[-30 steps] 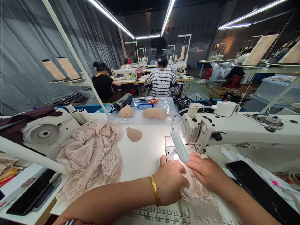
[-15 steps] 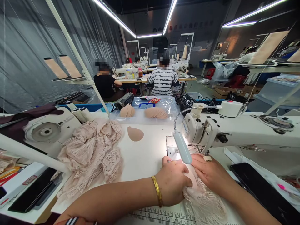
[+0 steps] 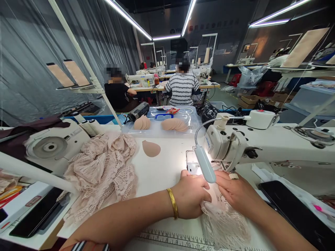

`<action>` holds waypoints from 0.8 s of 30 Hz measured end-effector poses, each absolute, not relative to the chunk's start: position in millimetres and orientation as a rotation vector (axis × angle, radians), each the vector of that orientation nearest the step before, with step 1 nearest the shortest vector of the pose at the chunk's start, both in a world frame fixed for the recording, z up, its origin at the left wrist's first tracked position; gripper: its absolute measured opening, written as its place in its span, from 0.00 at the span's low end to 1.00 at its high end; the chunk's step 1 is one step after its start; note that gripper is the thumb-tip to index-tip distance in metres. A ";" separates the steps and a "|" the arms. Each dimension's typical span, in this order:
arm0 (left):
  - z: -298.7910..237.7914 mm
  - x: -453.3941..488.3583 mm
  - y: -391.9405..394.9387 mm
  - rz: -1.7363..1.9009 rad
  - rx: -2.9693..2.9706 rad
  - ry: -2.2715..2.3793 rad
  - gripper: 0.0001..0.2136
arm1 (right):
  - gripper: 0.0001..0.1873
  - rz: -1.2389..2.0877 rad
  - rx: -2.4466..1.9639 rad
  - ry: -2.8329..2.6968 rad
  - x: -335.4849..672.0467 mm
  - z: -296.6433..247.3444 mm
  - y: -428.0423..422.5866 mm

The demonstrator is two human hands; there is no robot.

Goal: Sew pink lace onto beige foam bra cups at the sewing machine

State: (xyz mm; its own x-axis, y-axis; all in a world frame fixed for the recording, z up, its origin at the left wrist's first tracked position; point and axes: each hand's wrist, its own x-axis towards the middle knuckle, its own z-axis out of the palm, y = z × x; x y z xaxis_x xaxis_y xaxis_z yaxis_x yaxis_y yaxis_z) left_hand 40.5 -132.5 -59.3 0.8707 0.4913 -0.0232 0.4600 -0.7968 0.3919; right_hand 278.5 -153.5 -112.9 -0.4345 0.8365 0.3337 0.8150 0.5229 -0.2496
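Observation:
My left hand [image 3: 190, 196], with a gold bangle on the wrist, is closed on the pink lace piece [image 3: 225, 219] at the needle of the white sewing machine [image 3: 261, 144]. My right hand [image 3: 237, 192] presses on the same lace from the right, fingers bent over it. The machine's small lamp [image 3: 205, 164] shines just above both hands and hides the needle. The lace trails toward me over the ruler [image 3: 178, 240] printed on the table edge.
A heap of pink lace [image 3: 103, 170] lies left on the table. One beige foam cup [image 3: 151, 149] lies behind it, with more in a clear tray [image 3: 159, 130]. Black phones lie at left [image 3: 34, 218] and right [image 3: 295, 212]. Other people sit sewing farther back.
Both hands have crept slightly up and forward toward the needle with the lace. The view has shifted a little; nothing else on the table moved.

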 end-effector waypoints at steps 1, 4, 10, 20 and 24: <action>-58.2 39.8 -129.4 0.109 2.657 0.692 0.04 | 0.19 0.062 -1.344 -2.340 278.5 -112.5 -153.0; -55.5 38.0 -119.0 0.098 2.678 0.652 0.04 | 0.20 0.042 -1.327 -2.334 278.9 -111.3 -151.5; -44.9 34.0 -98.7 -0.006 2.743 0.626 0.06 | 0.23 -0.008 -1.426 -2.314 279.2 -112.8 -153.5; -46.3 28.0 -94.8 0.040 2.840 0.558 0.07 | 0.18 0.185 -1.137 -2.499 276.7 -102.5 -158.7; -46.6 26.1 -92.0 0.082 2.885 0.561 0.07 | 0.18 0.157 -1.135 -2.529 276.8 -102.4 -158.7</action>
